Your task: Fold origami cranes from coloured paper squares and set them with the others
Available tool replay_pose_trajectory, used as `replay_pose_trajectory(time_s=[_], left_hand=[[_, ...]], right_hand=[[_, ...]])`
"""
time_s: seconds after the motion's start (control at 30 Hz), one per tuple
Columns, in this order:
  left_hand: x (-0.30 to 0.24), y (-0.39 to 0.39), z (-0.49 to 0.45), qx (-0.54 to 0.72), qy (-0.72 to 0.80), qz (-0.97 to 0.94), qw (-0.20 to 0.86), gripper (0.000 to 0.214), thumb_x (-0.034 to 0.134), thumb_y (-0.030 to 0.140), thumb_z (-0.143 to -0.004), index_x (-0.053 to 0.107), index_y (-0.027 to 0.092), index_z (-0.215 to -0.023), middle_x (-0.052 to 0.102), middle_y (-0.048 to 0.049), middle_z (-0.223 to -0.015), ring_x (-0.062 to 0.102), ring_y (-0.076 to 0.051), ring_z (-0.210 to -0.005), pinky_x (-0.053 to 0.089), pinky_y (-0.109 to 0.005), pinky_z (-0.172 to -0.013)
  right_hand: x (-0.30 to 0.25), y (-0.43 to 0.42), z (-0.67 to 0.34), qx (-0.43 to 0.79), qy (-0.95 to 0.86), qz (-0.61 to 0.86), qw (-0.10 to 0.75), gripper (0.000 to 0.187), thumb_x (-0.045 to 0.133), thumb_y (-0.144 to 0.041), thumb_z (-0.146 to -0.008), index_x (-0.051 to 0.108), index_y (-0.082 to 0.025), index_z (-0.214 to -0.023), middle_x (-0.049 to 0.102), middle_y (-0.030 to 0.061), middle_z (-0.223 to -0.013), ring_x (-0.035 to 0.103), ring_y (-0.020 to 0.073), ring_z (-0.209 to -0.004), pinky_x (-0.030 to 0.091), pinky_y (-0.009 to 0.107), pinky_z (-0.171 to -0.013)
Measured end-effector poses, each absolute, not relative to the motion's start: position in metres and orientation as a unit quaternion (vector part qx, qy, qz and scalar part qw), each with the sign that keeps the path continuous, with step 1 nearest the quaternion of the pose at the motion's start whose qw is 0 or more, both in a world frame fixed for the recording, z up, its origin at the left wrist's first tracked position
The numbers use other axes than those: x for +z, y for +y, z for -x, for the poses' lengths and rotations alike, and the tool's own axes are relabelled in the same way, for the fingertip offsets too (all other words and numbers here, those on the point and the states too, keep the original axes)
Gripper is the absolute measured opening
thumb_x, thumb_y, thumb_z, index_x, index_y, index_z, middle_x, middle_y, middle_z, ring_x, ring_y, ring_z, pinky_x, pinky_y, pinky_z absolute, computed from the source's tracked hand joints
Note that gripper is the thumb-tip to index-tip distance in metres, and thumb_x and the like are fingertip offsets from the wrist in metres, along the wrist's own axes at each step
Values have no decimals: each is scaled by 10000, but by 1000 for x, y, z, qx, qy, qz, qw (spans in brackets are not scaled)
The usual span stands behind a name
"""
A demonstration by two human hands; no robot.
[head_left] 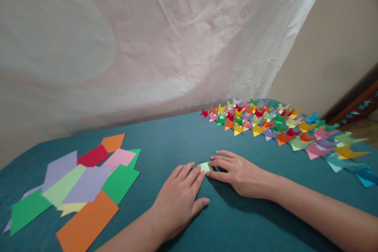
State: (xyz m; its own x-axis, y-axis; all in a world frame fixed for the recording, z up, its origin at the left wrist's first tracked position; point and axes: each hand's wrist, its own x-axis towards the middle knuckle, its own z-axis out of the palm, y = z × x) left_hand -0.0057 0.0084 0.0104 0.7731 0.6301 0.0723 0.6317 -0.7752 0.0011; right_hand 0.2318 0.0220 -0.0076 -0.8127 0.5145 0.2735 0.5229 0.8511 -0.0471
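A small folded piece of light green paper (206, 167) lies on the teal table between my two hands. My left hand (181, 197) rests flat, its fingertips pressing on the paper's left side and its thumb stretched out apart. From the other side my right hand (236, 171) has its thumb and index finger on the paper's right end, with the other fingers extended above. The fingertips cover parts of the paper, so its exact folds are hidden.
Loose coloured paper sheets (88, 189) overlap at the left of the table (165, 138). Rows of small folded paper birds (265, 122) in many colours stand at the back right. A pale sheet of cloth or plastic (147, 39) hangs behind the table.
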Motion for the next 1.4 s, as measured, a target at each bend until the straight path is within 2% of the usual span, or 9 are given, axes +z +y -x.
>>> replay_pose_trajectory(time_s=[0.2,0.63,0.97,1.4], left_hand=[[10,9,5,-39,-336,941,12,524,408,530,-887,446,210,-1300,498,-69,-1319,399,-265,-1241,310,-426,-1010],[12,7,3,-42,-329,943,12,526,400,508,-897,467,160,-1286,504,-94,-1319,421,-260,-1237,313,-421,-1008],[10,12,2,-46,-345,937,-36,452,441,434,-905,444,200,-1292,506,-57,-1305,433,-246,-1206,321,-409,-1007],[9,14,3,-46,-331,942,12,458,420,469,-904,477,191,-1263,537,-62,-1265,413,-272,-1213,304,-434,-988]], right_hand=[[-5,22,-232,-5,-952,270,140,509,444,-44,-790,508,-218,-1263,578,124,-1174,478,231,-1169,358,483,-1005],[6,21,-231,-10,-958,274,82,483,437,-52,-817,506,-202,-1270,543,128,-1198,458,243,-1172,358,453,-999],[9,22,-230,11,-957,263,122,442,464,-53,-821,542,-199,-1231,580,130,-1134,489,236,-1127,397,431,-951],[13,23,-235,14,-961,269,64,438,456,-58,-830,544,-206,-1233,545,127,-1226,476,257,-1163,401,426,-945]])
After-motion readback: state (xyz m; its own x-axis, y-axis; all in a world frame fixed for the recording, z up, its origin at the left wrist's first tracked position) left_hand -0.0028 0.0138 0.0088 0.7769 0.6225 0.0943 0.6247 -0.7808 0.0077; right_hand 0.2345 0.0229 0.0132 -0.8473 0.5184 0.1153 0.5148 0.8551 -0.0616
